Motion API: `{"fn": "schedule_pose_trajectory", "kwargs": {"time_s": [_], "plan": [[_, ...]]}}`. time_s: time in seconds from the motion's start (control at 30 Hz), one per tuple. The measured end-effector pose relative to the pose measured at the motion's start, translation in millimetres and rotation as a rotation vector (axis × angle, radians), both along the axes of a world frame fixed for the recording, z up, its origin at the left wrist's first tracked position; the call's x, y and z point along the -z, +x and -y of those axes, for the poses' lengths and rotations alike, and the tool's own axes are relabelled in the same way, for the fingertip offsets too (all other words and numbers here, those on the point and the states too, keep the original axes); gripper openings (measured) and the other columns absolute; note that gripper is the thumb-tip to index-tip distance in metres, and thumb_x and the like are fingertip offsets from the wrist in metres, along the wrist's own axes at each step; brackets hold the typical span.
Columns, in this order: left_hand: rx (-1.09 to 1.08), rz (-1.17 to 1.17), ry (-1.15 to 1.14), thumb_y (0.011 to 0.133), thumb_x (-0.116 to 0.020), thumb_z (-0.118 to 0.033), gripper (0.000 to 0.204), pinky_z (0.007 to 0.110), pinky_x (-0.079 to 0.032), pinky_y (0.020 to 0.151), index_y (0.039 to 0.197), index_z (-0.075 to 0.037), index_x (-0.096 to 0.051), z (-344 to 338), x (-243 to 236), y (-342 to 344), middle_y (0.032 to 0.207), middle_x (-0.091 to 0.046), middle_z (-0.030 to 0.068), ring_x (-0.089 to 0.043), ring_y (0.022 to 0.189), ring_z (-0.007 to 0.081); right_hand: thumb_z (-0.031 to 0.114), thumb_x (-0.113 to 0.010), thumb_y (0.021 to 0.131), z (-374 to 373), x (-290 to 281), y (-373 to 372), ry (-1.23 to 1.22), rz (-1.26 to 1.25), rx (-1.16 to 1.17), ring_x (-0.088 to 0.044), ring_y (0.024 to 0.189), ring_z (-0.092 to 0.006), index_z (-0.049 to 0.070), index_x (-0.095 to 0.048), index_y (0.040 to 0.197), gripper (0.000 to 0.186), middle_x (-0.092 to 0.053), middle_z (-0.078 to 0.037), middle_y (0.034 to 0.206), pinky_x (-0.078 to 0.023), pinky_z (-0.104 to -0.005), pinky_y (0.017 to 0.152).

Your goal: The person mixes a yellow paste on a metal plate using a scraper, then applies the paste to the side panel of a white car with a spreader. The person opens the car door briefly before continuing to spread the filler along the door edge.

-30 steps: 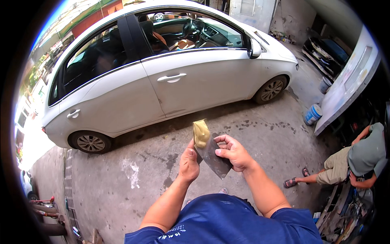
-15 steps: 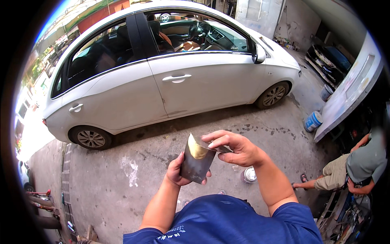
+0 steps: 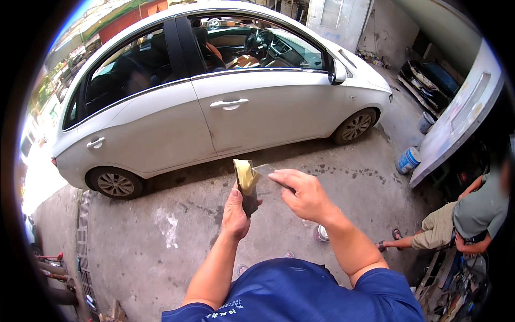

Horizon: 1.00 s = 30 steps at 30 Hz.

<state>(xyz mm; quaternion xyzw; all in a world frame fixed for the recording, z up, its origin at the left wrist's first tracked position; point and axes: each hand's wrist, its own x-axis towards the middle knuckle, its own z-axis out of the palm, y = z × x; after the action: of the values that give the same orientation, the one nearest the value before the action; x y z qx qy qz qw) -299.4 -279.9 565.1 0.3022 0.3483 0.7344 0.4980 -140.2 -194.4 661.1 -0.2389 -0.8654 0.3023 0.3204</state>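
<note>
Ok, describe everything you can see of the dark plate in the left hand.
The dark plate is a thin, flat, dark grey piece, possibly metal, its surface dull. Pale yellow paste covers its upper end. The left hand grips its lower part, holding it tilted, upper end away from the body, above the grey floor. A thin blade in the right hand reaches the paste; whether it touches the plate itself is unclear.

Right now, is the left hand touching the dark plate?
Touching: the head view shows the left hand gripping the dark plate, thumb against its left edge.
</note>
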Motion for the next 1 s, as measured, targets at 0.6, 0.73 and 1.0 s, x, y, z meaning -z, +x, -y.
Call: {"fn": "schedule_pose_trajectory", "kwargs": {"time_s": [0.6, 0.73, 1.0], "plan": [[0.794, 0.665, 0.233, 0.096, -0.042, -0.053, 0.068, 0.06, -0.054, 0.075, 0.148, -0.013, -0.026, 21, -9, -17, 0.146, -0.035, 0.017, -0.044, 0.123, 0.0515, -0.01, -0.057, 0.076, -38, 8, 25, 0.176, -0.075, -0.268, -0.06, 0.113, -0.0286, 0.006, -0.061, 0.114, 0.041, -0.064, -0.012, 0.116, -0.051, -0.0374, 0.091], [0.442, 0.472, 0.168, 0.096, -0.038, -0.054, 0.068, 0.067, -0.042, 0.095, 0.149, -0.013, -0.023, 15, -23, -24, 0.148, -0.033, 0.0148, -0.033, 0.135, 0.044, 0.002, -0.058, 0.086, -19, 26, 58, -0.786, -0.426, -0.167, -0.061, 0.104, -0.0184, 0.001, -0.05, 0.121, 0.036, -0.063, -0.013, 0.112, -0.05, -0.0353, 0.089], [0.128, -0.214, 0.248, 0.099, -0.036, -0.049, 0.068, 0.034, -0.026, 0.111, 0.147, -0.001, -0.028, 0, -4, 3, 0.144, -0.042, 0.014, -0.039, 0.133, 0.0239, 0.001, -0.063, 0.085, 2, 52, 17, -1.246, -0.404, -0.169, -0.06, 0.095, -0.0142, 0.001, -0.05, 0.121, 0.039, -0.062, -0.008, 0.108, -0.049, -0.0301, 0.087]]}}
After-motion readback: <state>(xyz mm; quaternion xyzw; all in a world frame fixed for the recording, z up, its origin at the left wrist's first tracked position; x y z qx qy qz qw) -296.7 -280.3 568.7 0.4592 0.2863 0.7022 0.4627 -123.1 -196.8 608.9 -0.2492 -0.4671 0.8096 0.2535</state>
